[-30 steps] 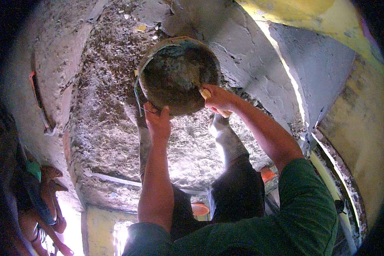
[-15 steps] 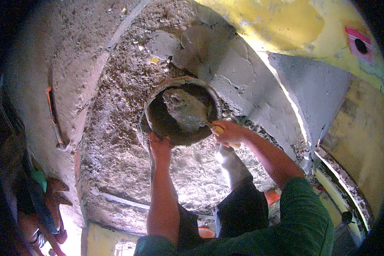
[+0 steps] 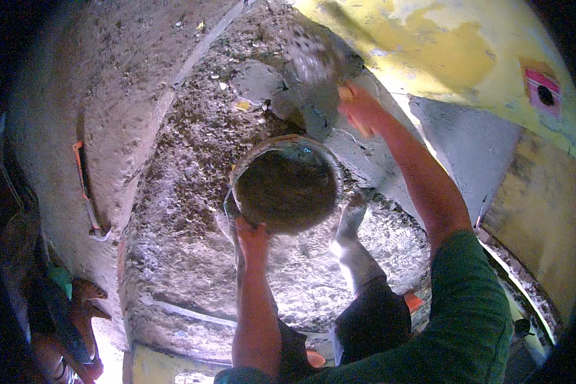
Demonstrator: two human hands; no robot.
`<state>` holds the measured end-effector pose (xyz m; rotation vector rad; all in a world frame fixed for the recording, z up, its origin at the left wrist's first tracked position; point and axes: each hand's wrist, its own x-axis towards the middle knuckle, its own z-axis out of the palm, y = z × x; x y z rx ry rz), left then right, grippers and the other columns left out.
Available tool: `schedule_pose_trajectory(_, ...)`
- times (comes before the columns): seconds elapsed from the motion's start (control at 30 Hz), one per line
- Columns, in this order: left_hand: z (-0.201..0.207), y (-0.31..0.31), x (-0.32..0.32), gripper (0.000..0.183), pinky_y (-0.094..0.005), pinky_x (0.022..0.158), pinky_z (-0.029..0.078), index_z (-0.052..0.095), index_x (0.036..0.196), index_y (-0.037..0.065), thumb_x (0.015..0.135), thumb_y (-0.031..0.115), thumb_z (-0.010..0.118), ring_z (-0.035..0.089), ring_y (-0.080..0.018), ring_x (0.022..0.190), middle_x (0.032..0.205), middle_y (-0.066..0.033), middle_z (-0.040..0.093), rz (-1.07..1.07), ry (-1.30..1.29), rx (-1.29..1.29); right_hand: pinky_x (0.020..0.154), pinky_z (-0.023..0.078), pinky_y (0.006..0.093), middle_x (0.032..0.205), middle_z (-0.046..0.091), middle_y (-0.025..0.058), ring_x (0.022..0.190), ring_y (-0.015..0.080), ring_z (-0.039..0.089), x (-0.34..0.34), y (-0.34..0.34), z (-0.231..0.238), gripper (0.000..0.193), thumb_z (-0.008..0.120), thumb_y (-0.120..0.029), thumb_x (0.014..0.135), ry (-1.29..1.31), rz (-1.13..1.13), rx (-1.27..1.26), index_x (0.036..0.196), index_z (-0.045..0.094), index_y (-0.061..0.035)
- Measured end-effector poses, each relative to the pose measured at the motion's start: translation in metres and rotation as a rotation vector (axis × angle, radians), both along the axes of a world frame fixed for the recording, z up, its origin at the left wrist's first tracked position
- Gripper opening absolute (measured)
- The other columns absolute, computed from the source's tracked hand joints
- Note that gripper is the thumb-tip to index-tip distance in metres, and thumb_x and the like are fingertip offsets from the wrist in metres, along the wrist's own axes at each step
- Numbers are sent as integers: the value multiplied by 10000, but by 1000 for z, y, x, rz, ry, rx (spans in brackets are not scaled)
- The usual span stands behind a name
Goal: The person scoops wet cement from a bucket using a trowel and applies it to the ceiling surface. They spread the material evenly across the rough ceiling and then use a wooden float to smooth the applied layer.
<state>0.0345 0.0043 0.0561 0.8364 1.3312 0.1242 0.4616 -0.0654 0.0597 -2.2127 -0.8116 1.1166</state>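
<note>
Rough, crumbly floor (image 3: 173,192) extends around the work position, strewn with pale fragments; a smooth grey layer (image 3: 372,163) adjoins it at right, and a yellow wall (image 3: 429,57) bounds the upper right.

Round bucket (image 3: 287,139): located in front of the person, close to the lower legs (image 3: 361,262), mouth facing the view. Left hand (image 3: 253,240): grip clamped on the near-left part of the rim, presumably to steady the bucket against tipping. Right hand (image 3: 365,112): grip closed around a tan handle (image 3: 346,94), beyond the bucket and over the grey layer; the extended arm probably keeps the tool clear of the rim. A speckled grey streak (image 3: 310,54) lies ahead of this hand; blur prevents telling whether it is a blade or loose material. An orange-handled tool (image 3: 81,169) lies well apart at left, a position that leaves the area around the bucket unobstructed.

Materials: the bucket has a circular, crusted rim and a dark interior. A thin, pale bail (image 3: 226,198) curves along its left side. The handle looks wooden. Floor texture is granular and uneven; the grey layer is flat, matte and cracked; the wall paint is patchy.
</note>
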Motion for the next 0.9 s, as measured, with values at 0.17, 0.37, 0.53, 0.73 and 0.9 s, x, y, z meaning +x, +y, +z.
schedule_pose_trajectory(0.17, 7, 2, -5, 567, -395, 831, 506, 362, 1259, 61, 753, -49, 594, 529, -289, 1060, 1228, -151, 482, 44, -13, -109, 750, 490, 493, 934, 643, 225, 877, 418, 618, 33, 72, -26, 330, 555, -206, 814, -647, -99, -286, 1107, 515, -59)
schedule_pose_trajectory(0.37, -23, 1, -21, 630, -441, 803, 522, 326, 1304, 95, 751, 3, 612, 525, -332, 1080, 1255, -153, 474, -170, 82, 61, 821, 473, 501, 1013, 628, 238, 949, 426, 598, 14, 36, -9, 376, 532, -253, 839, -630, -185, -230, 1167, 516, -71)
schedule_pose_trajectory(0.53, -34, -5, -30, 665, -490, 787, 556, 312, 1339, 118, 751, -7, 598, 512, -343, 1108, 1254, -145, 488, -166, 114, 39, 837, 486, 479, 1084, 588, 246, 959, 422, 590, -13, 10, -57, 330, 502, -234, 879, -490, -227, -173, 1162, 524, -66)
schedule_pose_trajectory(0.73, -27, 1, -19, 504, -362, 970, 376, 401, 1185, 24, 726, -65, 590, 486, -270, 1124, 1208, -151, 505, -109, 20, 66, 826, 522, 445, 1079, 569, 229, 1017, 365, 568, 20, 71, -120, 239, 489, -132, 859, -804, 351, -255, 1050, 577, -16)
schedule_pose_trajectory(0.9, -10, 5, -10, 546, -382, 959, 381, 400, 1192, 31, 696, -82, 597, 495, -265, 1101, 1193, -139, 515, 0, -60, -10, 782, 543, 432, 1029, 591, 205, 954, 330, 590, 52, 84, -131, 209, 515, -149, 845, -800, 551, -417, 973, 588, -1)
